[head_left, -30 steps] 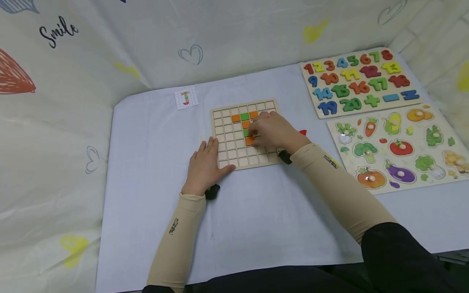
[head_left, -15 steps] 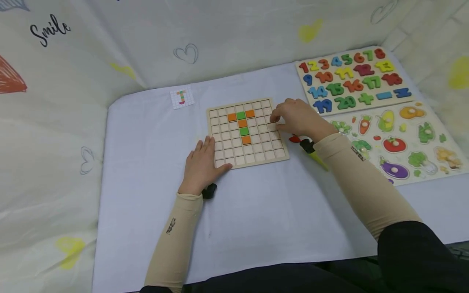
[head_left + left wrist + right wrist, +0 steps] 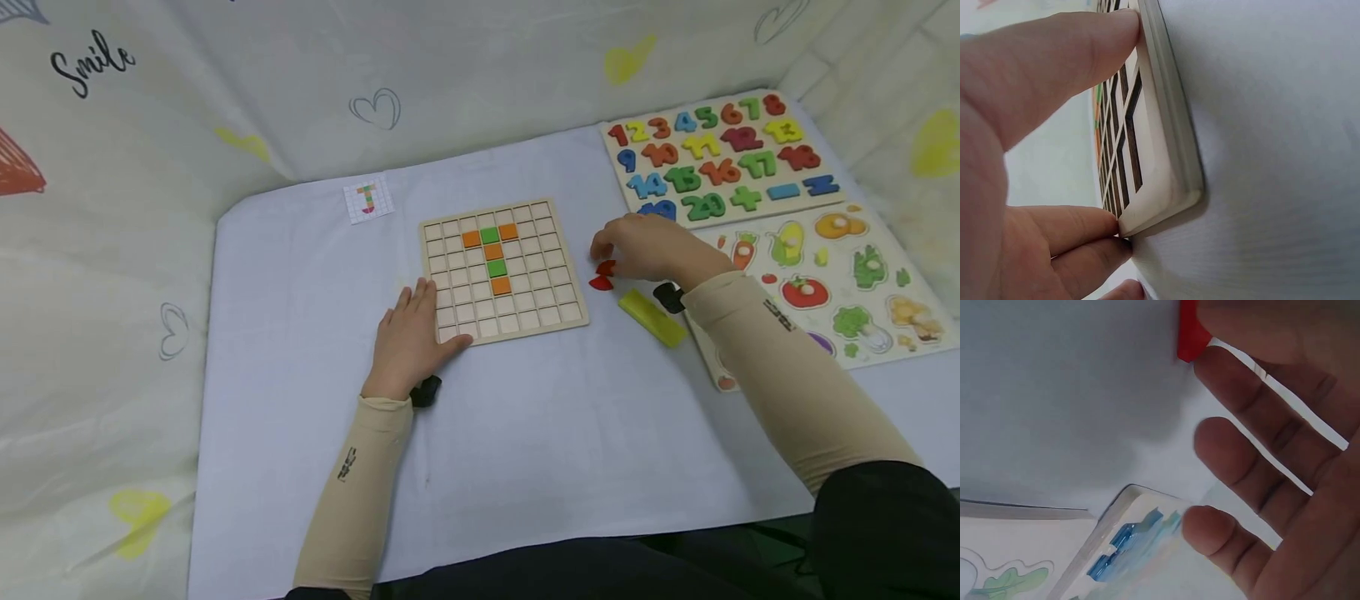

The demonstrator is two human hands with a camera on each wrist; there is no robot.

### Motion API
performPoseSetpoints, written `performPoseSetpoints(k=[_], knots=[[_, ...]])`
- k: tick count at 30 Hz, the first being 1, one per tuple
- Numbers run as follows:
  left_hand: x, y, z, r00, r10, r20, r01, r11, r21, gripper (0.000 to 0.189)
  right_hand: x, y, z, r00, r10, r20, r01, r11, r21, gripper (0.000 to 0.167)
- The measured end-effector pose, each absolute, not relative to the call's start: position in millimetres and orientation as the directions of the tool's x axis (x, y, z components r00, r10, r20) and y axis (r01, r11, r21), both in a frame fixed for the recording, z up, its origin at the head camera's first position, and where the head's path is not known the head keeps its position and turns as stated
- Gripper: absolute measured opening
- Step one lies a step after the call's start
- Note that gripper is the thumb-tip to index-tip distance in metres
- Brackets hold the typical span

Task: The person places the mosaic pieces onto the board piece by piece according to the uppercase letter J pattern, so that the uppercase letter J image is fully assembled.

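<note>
My left hand [image 3: 405, 346] rests against the near left corner of a wooden grid board [image 3: 549, 293], its thumb on the front rim and its fingers along the left side. The left wrist view shows the thumb lying on the board's frame [image 3: 1163, 150]. Orange tiles and green tiles [image 3: 497, 267] sit in the grid in a T shape. To the right of the board, my right hand [image 3: 651, 248] pinches a small red wedge-shaped piece [image 3: 606, 267] between thumb and fingertip, low over the cloth. A second red piece [image 3: 601, 284] lies just below it.
A yellow-green bar [image 3: 652, 318] lies below the right wrist. Further right are a number puzzle board [image 3: 708, 218] and a vegetable puzzle board [image 3: 757, 373], partly under the right arm. A small card with a coloured pattern [image 3: 382, 202] lies at the back left.
My right hand has moved right, off the grid and over to the red pieces, uncovering the orange and green tiles. The left hand stays on the board's corner. The view has shifted slightly.
</note>
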State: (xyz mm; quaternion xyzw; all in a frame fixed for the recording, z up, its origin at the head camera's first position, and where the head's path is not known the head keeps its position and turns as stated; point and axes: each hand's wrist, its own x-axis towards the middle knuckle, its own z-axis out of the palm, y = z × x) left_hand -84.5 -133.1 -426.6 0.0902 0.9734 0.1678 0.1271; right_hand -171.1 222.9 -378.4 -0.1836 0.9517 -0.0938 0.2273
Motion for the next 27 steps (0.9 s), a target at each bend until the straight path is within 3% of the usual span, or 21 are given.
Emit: performPoseSetpoints(k=[8,17,23,27], knots=[[-84.5,-132.4,-426.1,-0.955,0.214,-0.207,0.131,0.926,0.353,0.109,-172.9,221.9,-384.7,-0.828,-0.375,-0.418,-0.294,0.924,-0.246,0.026],[-84.4,-131.5,-426.1,-0.952,0.213,-0.219,0.129,0.93,0.343,0.108,-174.7,225.4,-390.2,-0.83,-0.354,-0.431,-0.295,0.935,-0.199,0.037],[-84.6,-132.0,-427.4,-0.952,0.21,-0.221,0.128,0.933,0.336,0.109,-175.4,226.2,-392.5,-0.821,-0.374,-0.432,-0.282,0.923,-0.263,0.031],[-84.7,-131.8,-427.5,-0.952,0.21,-0.223,0.127,0.933,0.337,0.109,-175.8,224.0,-390.8,-0.833,-0.389,-0.393,-0.313,0.918,-0.246,0.026]])
